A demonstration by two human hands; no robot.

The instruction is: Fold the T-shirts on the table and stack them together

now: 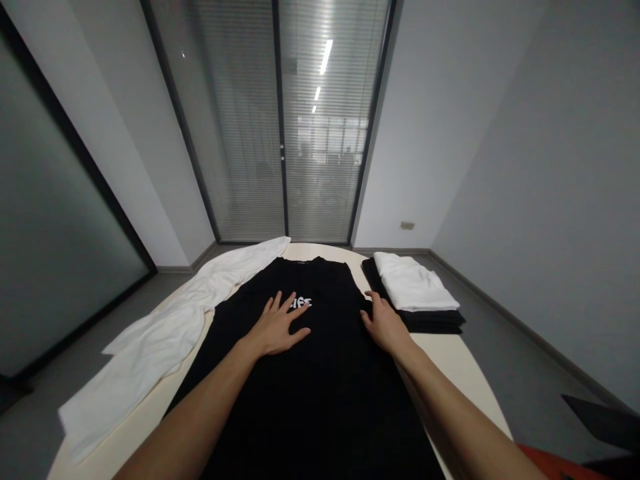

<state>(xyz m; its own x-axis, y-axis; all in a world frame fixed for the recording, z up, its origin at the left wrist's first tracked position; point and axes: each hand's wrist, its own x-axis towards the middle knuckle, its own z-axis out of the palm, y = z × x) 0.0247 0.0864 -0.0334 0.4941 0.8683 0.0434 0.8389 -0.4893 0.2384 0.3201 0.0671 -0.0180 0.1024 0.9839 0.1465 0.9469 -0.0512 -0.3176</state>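
Note:
Spread out over the middle of the table is a black shirt with white lettering on its chest, its neckline toward the far edge. My left hand lies on the chest beside the lettering, fingers spread, partly covering it. At the shirt's right edge rests my right hand, its fingers apart and slightly bent, near the sleeve. Neither hand holds anything. The shirt's lower end runs out of view at the bottom.
Along the left edge of the pale table lie loose white garments. A stack of folded black clothes with a folded white one on top stands at the right. Beyond are glass panels with blinds. Something red shows bottom right.

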